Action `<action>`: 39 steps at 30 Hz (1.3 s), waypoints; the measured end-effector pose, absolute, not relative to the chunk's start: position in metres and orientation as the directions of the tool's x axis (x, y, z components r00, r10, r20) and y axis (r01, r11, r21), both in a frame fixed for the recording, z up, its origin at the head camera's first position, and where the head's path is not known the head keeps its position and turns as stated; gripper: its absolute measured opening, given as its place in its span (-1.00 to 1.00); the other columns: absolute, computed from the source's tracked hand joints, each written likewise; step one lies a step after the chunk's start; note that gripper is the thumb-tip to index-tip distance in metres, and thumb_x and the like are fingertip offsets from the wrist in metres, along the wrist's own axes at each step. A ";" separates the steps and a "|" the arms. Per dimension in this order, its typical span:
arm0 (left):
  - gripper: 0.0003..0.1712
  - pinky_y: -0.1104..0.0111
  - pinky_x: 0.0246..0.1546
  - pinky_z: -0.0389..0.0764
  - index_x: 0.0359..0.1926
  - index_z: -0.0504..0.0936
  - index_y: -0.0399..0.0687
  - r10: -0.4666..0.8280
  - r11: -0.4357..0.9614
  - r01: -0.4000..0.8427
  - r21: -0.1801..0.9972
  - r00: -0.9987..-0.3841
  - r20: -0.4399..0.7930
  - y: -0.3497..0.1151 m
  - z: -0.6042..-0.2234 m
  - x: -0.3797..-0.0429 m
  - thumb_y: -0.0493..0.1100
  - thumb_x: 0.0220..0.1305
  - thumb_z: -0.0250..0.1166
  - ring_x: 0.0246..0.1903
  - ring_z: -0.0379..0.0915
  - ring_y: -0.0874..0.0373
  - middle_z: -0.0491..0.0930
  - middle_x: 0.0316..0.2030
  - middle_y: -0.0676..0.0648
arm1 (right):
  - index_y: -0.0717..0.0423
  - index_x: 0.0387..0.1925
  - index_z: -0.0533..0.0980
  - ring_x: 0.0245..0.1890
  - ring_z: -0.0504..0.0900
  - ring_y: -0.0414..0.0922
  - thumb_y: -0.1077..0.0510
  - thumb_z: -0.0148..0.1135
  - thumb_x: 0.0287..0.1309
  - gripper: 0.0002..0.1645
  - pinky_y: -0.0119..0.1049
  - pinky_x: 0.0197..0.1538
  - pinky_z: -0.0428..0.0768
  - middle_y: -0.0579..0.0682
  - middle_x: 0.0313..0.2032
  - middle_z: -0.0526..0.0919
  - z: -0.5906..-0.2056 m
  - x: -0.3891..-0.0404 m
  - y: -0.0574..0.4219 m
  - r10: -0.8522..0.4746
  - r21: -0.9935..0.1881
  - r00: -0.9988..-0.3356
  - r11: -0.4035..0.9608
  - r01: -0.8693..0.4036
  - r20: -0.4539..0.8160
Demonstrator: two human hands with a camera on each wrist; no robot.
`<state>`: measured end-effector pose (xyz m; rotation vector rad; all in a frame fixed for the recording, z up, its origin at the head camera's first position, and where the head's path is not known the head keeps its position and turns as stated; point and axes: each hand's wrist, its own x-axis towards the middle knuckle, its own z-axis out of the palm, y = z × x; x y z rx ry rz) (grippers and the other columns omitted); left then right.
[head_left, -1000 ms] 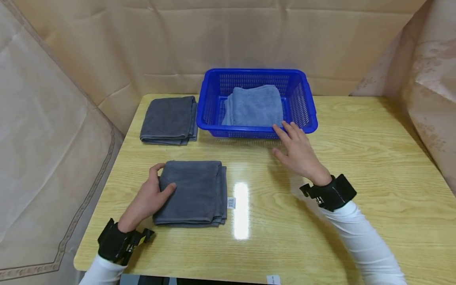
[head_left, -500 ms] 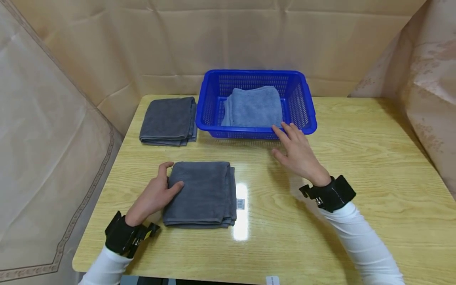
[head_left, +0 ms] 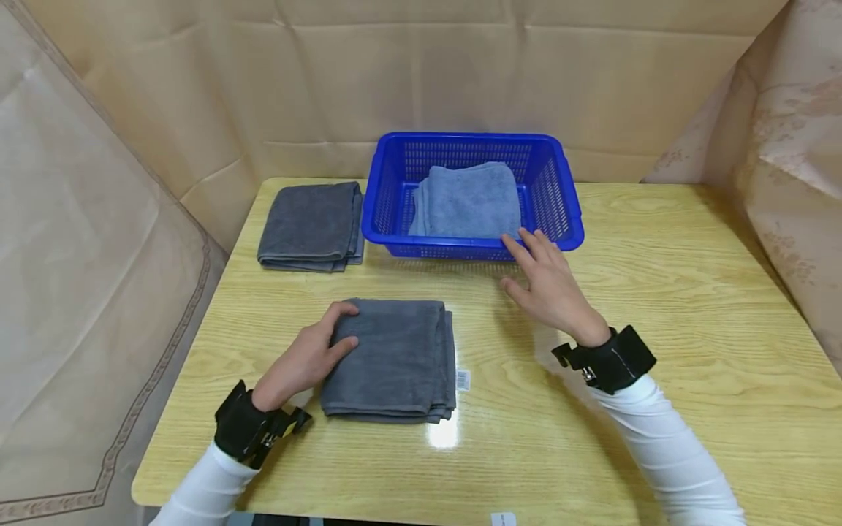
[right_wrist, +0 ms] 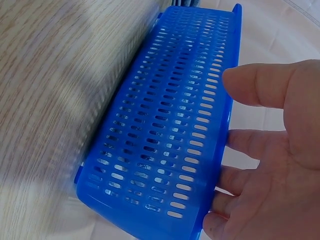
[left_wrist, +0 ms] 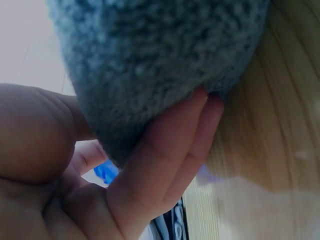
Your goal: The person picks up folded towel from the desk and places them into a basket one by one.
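A folded dark grey towel [head_left: 391,361] with a small white tag lies on the front middle of the table. My left hand [head_left: 316,354] grips its left edge; in the left wrist view, the thumb is on one side of the grey cloth [left_wrist: 150,60] and the fingers [left_wrist: 165,145] on the other. A blue plastic basket [head_left: 473,248] stands at the back, with a folded light blue towel [head_left: 470,201] inside. Over its front rim, toward the right, my right hand [head_left: 549,285] lies with fingers spread and loosely extended, the fingertips at the rim.
Left of the basket lies another folded dark grey towel [head_left: 310,225], close to the basket's side. Beige cloth [head_left: 408,73] hangs behind the wooden table [head_left: 684,292]. A white label [head_left: 503,519] is at the table's front edge.
My left hand has slid the front grey towel to the right across the table. The right hand has stayed at the basket's rim.
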<state>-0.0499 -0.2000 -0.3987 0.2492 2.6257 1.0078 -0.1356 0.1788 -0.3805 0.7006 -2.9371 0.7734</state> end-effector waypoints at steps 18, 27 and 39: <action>-0.49 0.08 -0.06 0.48 0.43 0.26 -0.02 0.331 0.722 0.099 0.685 -0.919 -0.216 -0.174 -0.405 -0.058 -0.17 0.56 0.14 0.07 0.54 -0.10 0.49 0.26 -0.33 | 0.41 0.30 0.42 0.29 0.23 0.35 0.27 0.20 0.35 -0.47 0.25 0.27 0.25 0.45 0.23 0.30 -0.384 -0.105 0.183 -0.308 -0.614 -0.918 0.683 -0.396 0.249; -0.48 0.05 -0.01 0.51 0.43 0.28 0.00 0.350 0.705 0.111 0.701 -0.913 -0.208 -0.158 -0.408 -0.064 -0.16 0.55 0.15 0.13 0.53 -0.12 0.47 0.30 -0.30 | 0.43 0.42 0.18 0.18 0.42 0.33 0.08 0.16 0.48 -0.28 0.14 0.14 0.50 0.45 0.18 0.34 -0.406 -0.087 0.189 -0.297 -0.834 -0.944 0.550 -0.046 -0.144; -0.50 0.10 -0.09 0.50 0.41 0.32 0.00 0.367 0.677 0.134 0.723 -0.914 -0.174 -0.155 -0.408 -0.065 -0.17 0.54 0.17 0.01 0.57 -0.06 0.52 0.23 -0.30 | 0.29 0.59 -0.28 0.28 0.44 0.23 0.07 0.06 0.54 -0.04 -0.08 0.12 0.63 0.49 0.44 0.07 -0.416 -0.065 0.181 -0.375 -0.892 -0.812 0.114 0.438 -0.447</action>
